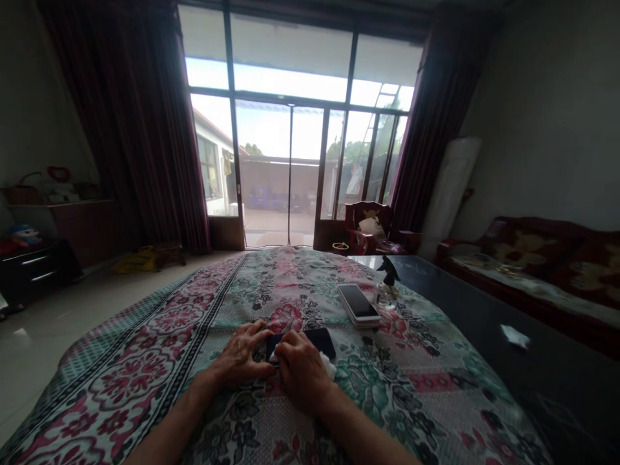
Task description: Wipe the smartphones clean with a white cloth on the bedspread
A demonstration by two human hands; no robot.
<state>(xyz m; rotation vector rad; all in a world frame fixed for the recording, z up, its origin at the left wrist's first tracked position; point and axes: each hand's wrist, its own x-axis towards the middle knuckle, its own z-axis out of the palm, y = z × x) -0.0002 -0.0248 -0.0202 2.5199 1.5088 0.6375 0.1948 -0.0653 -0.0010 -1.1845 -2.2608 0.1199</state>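
Observation:
A dark smartphone [320,337] lies flat on the flowered cloth in front of me. My left hand [242,352] holds its left end, with the thumb at the near edge and the fingers at the far edge. Curled over the phone's middle, my right hand [303,371] grips a white tissue [327,365] and presses it against the surface. Part of the phone and much of the tissue are hidden under this hand. Beyond, to the right, a white phone with a dark screen [359,301] rests on what looks like a stack. A clear spray bottle with a black nozzle [387,278] stands behind it.
The patterned cloth [159,361] covers a rounded surface. On the right, a dark glossy table [484,323] bears a crumpled white tissue [515,336]. A wooden sofa [533,252] and chair [368,223] stand farther back. Tall glass doors [285,174] lie straight ahead between dark curtains.

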